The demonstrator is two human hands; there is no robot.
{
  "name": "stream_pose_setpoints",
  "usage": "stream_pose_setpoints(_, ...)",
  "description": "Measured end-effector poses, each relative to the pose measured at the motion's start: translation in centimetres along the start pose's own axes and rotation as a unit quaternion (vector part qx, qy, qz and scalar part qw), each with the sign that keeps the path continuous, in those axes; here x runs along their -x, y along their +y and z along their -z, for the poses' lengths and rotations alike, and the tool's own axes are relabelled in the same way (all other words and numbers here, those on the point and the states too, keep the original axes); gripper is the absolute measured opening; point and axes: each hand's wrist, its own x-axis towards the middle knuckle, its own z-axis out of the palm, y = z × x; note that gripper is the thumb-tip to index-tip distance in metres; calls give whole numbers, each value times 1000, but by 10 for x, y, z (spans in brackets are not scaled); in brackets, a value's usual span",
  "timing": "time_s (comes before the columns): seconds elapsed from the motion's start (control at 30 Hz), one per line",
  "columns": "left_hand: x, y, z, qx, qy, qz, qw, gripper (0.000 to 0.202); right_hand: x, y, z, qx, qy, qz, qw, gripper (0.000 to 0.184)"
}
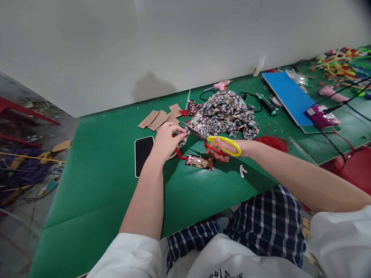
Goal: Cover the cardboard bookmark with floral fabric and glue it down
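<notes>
On the green table (107,154), with the floral cloth heap (224,114) as reference: a phone (142,154) lies well to the left of the heap and nearer the wearer, dark screen upward, probably set aside from the working spot. Overlapping brown cards (158,120) lie flat to the heap's left, apparently kept together within reach. The left hand (167,139), just left of the heap's near edge, has its thumb and fingertips pinched together on a small floral scrap (183,141), seemingly to steady it beside the blades; the far fingers are bent, and their grip beneath is hidden. A floral-edged piece (199,161) lies on the near side of the heap, its brown middle facing up, with a red cord close to its left end. The scissors (211,138) reach in front of the heap, tips pointing left toward the scrap; their loops stand apart, but the gap between the blades cannot be judged. The right hand (220,148), before the heap, is curled around the yellow and red loops, fingers bent rather than spread, a hold that suits working the blades. Farther right come a white snippet (242,170), nearer the wearer than the heap, and red threads (271,143) beside the heap's right edge.
</notes>
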Motion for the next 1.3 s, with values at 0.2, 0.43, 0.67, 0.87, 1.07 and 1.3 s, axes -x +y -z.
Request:
stream_pose_setpoints(0.2, 0, -1, -2, -2, -15, -12, 1000, 7, 0, -2, -4, 1, 14, -19, 1000, 72)
stream_pose_setpoints(0.43, 0, -4, -2, -8, -38, -21, 999, 7, 0, -5, -6, -13, 28, -35, 999, 67)
stream_pose_setpoints(0.67, 0, -5, -3, -8, -51, -14, 999, 7, 0, -4, -6, -29, 30, -33, 999, 61)
stream_pose_setpoints(0.87, 1, -5, -1, -2, -60, -12, 998, 8, 0, -4, -5, -16, 13, -30, 999, 64)
stream_pose_setpoints(1.07, 1, -6, 0, 0, -59, -8, 998, 8, 4, -12, -9, -21, 20, -45, 999, 58)
stream_pose_setpoints(1.3, -1, -8, 4, 139, -34, 89, 986, 19, 7, -15, -8, -18, 24, -32, 999, 56)
